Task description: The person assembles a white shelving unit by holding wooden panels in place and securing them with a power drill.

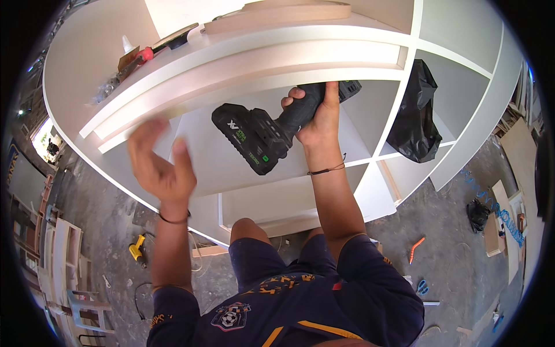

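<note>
My right hand [319,120] is wrapped round the grip of a black cordless drill [252,137], holding it inside the white cabinet just below a shelf's front rail. The drill's big battery points left, toward my other hand. Its head is partly hidden behind the rail [260,87], and I cannot see its tip. My left hand [159,165] is raised near the left end of that rail, a little blurred, thumb and fingers apart with nothing between them. I cannot tell whether its fingertips touch the rail.
A black plastic bag [415,118] hangs in the right compartment. On the shelf above lie red-handled pliers [139,58] and a roll of edge banding [283,17]. A yellow drill [137,250], blue scissors [423,287] and an orange tool [415,250] lie on the concrete floor.
</note>
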Available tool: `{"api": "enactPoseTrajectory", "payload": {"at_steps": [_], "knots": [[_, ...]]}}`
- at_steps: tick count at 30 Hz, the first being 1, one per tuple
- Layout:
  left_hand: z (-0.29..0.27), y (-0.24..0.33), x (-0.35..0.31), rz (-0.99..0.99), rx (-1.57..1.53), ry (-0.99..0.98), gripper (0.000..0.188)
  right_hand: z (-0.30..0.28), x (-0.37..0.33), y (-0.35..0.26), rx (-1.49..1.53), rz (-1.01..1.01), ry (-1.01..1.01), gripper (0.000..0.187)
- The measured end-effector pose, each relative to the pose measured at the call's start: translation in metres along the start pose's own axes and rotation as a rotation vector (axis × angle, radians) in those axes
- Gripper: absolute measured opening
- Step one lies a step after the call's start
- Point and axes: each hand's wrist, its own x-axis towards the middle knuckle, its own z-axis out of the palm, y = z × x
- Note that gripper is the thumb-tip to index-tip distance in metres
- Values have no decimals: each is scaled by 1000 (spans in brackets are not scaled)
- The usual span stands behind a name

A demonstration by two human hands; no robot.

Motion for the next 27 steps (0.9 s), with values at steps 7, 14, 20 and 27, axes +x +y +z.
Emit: {"api": "enactPoseTrajectory", "payload": {"at_steps": [7, 14, 20, 27], "knots": [[38, -41, -51, -1606, -1143, -383, 20, -2, 0, -2, -14, 49, -40, 41], [155, -76, 26, -1195, -645, -1239, 39, 0, -5, -6, -3, 167, -3, 43], [153, -53, 50, -1149, -888, -1118, 40, 4, -11, -7, 14, 148, 5, 40], [159, -38, 66, -1116, -1095, -983, 40, 4, -12, -8, -18, 142, -64, 48]]}}
